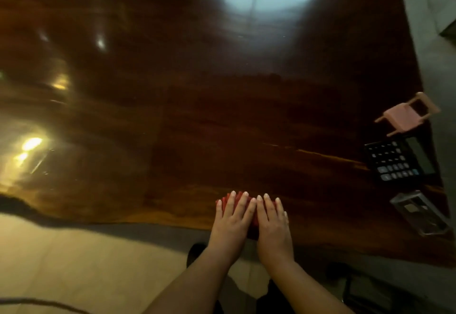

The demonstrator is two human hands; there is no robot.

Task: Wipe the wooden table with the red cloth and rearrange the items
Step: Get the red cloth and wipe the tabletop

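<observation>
- This looks like a room in a home, or maybe a small office.
- A big, shiny wood table point(172, 91) fills most of the view.
- The floor point(61, 252) has pale tiles.
- A black calculator point(397, 160) lies near the table's right edge.
- A tiny pink toy chair point(404, 116) and a clear box point(419, 215) sit by it.

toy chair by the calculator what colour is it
Pale pink; the small toy chair shows best in the head view.

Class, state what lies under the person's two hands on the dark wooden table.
A red cloth lies under the left hand and right hand, both flat. Only its edges show; the rest is covered.
</observation>
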